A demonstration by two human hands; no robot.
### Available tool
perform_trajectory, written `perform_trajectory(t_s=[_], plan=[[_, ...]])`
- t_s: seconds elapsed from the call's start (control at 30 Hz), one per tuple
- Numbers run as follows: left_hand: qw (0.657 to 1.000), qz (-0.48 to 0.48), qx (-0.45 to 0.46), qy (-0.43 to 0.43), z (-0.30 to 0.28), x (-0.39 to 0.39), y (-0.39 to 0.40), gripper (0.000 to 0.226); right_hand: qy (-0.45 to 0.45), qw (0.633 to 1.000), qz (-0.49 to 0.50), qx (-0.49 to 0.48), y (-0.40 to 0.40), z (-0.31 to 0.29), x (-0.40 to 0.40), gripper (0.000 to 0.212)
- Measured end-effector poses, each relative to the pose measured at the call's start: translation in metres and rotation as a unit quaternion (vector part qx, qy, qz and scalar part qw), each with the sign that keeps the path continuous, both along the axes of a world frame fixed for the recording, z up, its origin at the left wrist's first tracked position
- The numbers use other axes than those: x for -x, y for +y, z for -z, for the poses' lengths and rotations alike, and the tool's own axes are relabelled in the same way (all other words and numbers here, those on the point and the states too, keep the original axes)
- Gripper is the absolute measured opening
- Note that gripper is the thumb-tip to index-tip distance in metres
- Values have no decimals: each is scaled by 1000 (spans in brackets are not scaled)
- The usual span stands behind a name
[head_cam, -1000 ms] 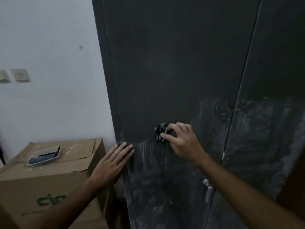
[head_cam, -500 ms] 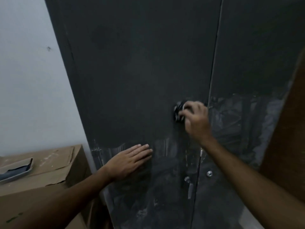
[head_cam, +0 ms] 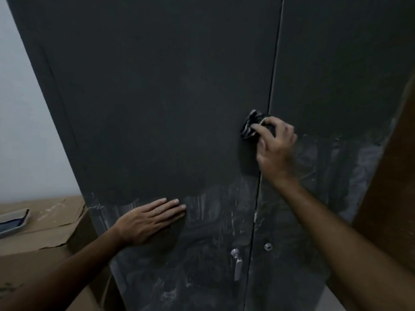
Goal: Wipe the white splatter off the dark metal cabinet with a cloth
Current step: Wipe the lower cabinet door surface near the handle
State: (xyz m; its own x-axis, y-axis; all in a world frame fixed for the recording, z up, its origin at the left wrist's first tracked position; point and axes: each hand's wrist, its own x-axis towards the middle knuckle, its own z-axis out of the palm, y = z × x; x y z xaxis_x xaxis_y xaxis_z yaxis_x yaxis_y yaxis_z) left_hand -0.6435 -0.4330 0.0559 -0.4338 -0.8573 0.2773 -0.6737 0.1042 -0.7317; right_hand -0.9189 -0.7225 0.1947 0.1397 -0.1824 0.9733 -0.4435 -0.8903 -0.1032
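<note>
A tall dark metal cabinet (head_cam: 170, 90) with two doors fills the view. White splatter (head_cam: 215, 209) smears its lower half across both doors, while the upper part looks dark and plain. My right hand (head_cam: 275, 145) grips a bunched dark striped cloth (head_cam: 250, 125) and presses it against the left door, right beside the seam between the doors. My left hand (head_cam: 149, 218) lies flat on the lower left door with its fingers straight, over the top edge of the smears.
A cardboard box (head_cam: 45, 239) stands left of the cabinet with a small tray (head_cam: 13, 221) on top. A metal handle (head_cam: 237, 263) and a lock (head_cam: 267, 246) sit low by the seam. A brown panel (head_cam: 390, 198) borders the right. A white wall (head_cam: 27, 131) is behind.
My right hand has carried the cloth to the right across the left door, up to the seam. My left hand has shifted from the cabinet's left edge onto the door face.
</note>
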Motion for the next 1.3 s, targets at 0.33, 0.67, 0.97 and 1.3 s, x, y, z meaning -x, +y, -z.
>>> perform_trajectory(t_s=[0.33, 0.67, 0.97, 1.3], plan=[[998, -63, 12, 29, 4, 19, 5, 64, 82, 994, -40, 62, -38, 21, 32, 41], [980, -162, 73, 88, 23, 63, -9, 77, 212, 959, -81, 172, -56, 56, 45, 31], [987, -86, 62, 123, -8, 148, -100, 80, 243, 948, -109, 173, -69, 81, 60, 37], [999, -9, 4, 43, -27, 155, -180, 78, 19, 998, -55, -40, -63, 51, 53, 46]])
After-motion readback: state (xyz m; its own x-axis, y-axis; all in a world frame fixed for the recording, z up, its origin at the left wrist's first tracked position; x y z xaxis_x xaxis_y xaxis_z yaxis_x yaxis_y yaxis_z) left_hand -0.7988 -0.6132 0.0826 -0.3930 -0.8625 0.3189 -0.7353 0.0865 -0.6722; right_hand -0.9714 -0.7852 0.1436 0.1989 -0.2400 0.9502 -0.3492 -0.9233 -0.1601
